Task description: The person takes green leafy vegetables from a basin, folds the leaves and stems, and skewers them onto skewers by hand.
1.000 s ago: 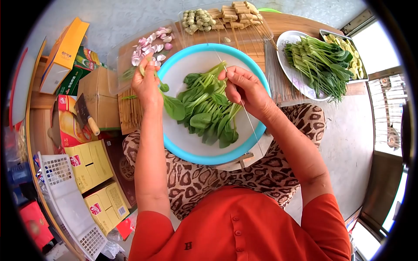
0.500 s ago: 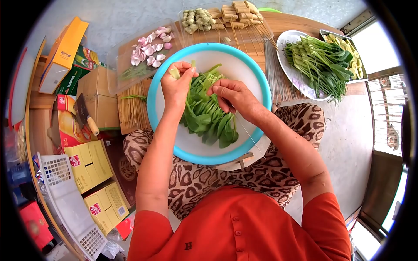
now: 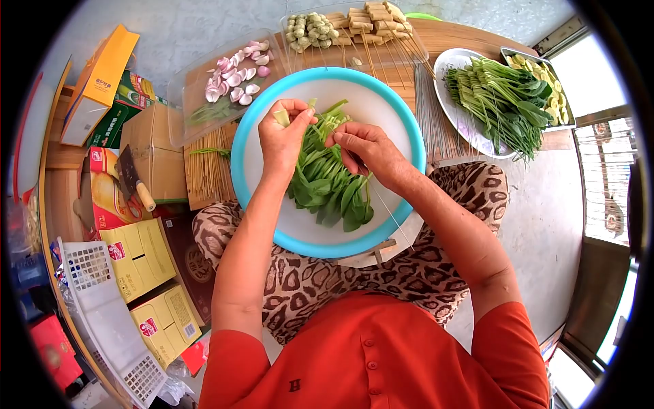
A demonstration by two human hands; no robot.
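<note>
My left hand (image 3: 285,136) is closed on leafy greens, with pale stem ends showing between its fingers, over the left part of a blue-rimmed basin (image 3: 240,153). Close to its right, my right hand (image 3: 368,151) pinches a thin metal skewer (image 3: 392,217), whose long end slants down past the basin's near rim. The skewer's other end is hidden by the fingers. Below and between both hands, a pile of leafy greens (image 3: 327,187) lies in the basin, stems toward the far side.
Shallot pieces (image 3: 235,76) lie in a clear tray at the back left, near wooden skewers (image 3: 204,170). Skewered rolls (image 3: 375,24) stand behind the basin. A plate of greens (image 3: 497,102) is at right. Boxes (image 3: 139,259) and a cleaver (image 3: 133,178) are at left.
My left hand has moved right and down from over the shallot tray to above the basin, close to my right hand. The skewer's free end has shifted slightly.
</note>
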